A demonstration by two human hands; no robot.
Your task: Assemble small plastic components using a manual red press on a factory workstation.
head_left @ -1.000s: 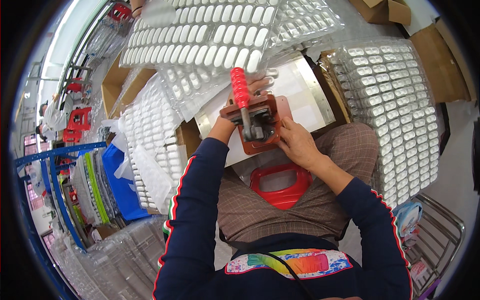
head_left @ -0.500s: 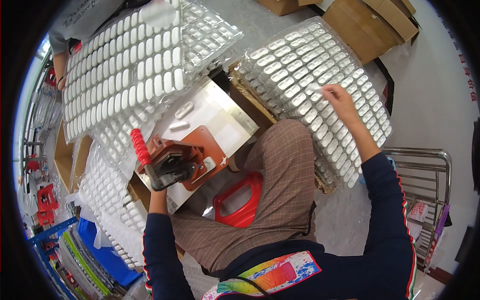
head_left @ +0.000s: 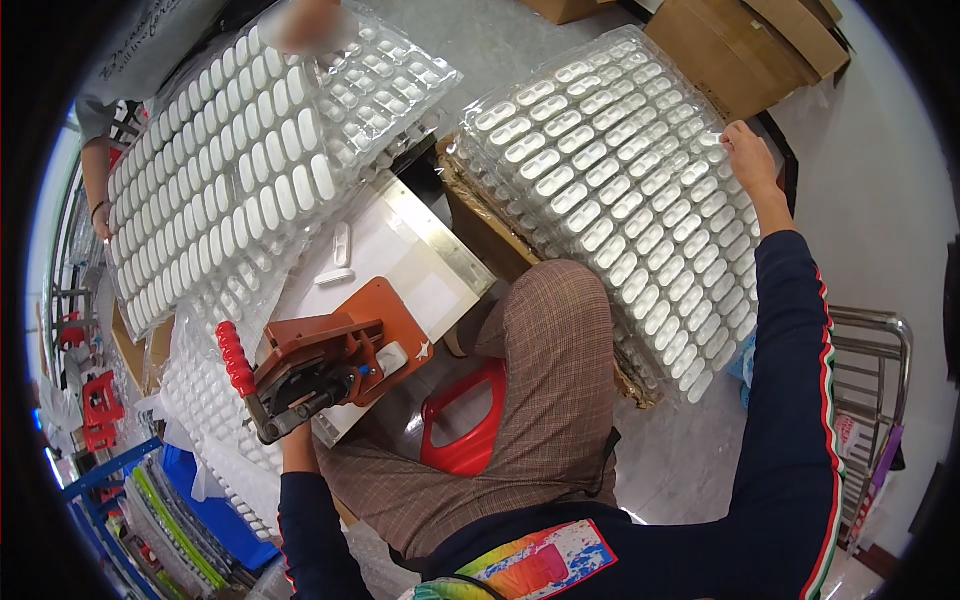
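A brown-orange hand press [head_left: 335, 345] with a red ribbed handle [head_left: 235, 357] stands on a white board in front of me. My left hand [head_left: 297, 445] is behind and below the press; its fingers are hidden. A white piece [head_left: 392, 358] sits on the press's base plate. Two long oval white pieces lie on the board, one upper [head_left: 343, 245] and one lower [head_left: 335, 277]. To the right, my right hand [head_left: 752, 165] reaches to the far right side of a clear tray of oval white pieces [head_left: 620, 190]. Its fingers are pinched together; anything between them is too small to make out.
Another filled tray [head_left: 215, 165] lies at the far left, where a person in grey [head_left: 140, 60] stands with a hand at its edge. Cardboard boxes [head_left: 745, 50] are at the back right. A red stool [head_left: 465, 440] is between my legs; a metal rack [head_left: 870, 370] stands right.
My right hand has moved right, from over the tray's middle to its far right side. The person opposite has leaned in over the left tray. My view has shifted slightly.
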